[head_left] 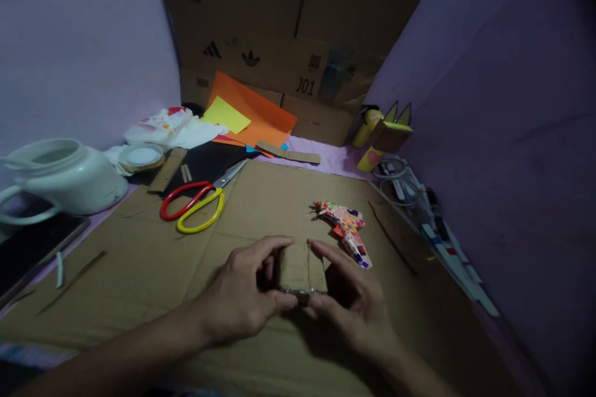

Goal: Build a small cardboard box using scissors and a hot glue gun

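two bare hands meet over the near middle of a big flat cardboard sheet (261, 205), and between them sits a small cardboard block (296, 265). the left hand (244, 291) has its thumb at the near edge and its fingers at the far left corner, clamped on the block. the right hand (356, 298) grips the other side the same way, thumb near, index finger on the far right corner. a seam runs along the block's top, and its near edge looks rough. from where i stand i can't tell if its underside touches the sheet.

just beyond the right hand lies a flower-patterned glue gun (345, 226), its nozzle pointing left. farther off to the left, scissors (200, 205) with one red and one yellow handle lie spread a little, blades partly over a black sheet (209, 162). a white pot (88, 180) stands at the far left, beyond a dark flat device (37, 254). orange paper (272, 121) leans at the back, a yellow sheet (227, 115) against it, before a tall cardboard panel (261, 6).
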Demonstrator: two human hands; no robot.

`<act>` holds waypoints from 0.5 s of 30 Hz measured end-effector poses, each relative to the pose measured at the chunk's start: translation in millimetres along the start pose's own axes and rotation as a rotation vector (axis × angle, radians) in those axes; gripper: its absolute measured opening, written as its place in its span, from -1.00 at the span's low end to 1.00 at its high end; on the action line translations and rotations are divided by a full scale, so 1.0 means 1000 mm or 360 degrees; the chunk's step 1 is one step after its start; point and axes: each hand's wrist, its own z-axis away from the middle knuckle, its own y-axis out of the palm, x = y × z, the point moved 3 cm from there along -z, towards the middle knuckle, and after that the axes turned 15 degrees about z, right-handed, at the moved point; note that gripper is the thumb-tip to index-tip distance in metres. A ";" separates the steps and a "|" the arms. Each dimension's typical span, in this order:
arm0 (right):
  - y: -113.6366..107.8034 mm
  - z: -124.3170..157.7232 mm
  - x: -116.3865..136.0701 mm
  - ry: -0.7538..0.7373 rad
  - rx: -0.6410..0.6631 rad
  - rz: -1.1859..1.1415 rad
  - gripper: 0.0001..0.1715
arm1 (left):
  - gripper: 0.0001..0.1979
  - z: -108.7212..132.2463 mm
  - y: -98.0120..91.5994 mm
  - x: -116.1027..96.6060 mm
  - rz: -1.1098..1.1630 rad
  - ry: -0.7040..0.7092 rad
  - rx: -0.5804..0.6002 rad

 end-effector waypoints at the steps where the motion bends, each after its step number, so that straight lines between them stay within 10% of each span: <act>1: 0.000 -0.003 0.000 0.0098 0.0018 -0.0036 -0.41 | -0.40 -0.001 -0.001 -0.002 0.0076 -0.0023 0.0008; 9: 0.004 -0.019 0.000 0.0673 0.0112 -0.0621 -0.39 | -0.29 -0.007 -0.004 -0.010 0.0526 -0.0152 0.0148; 15: 0.011 -0.024 0.005 0.0621 0.0100 -0.0566 -0.38 | -0.35 -0.008 -0.008 -0.010 0.0571 -0.0151 0.0051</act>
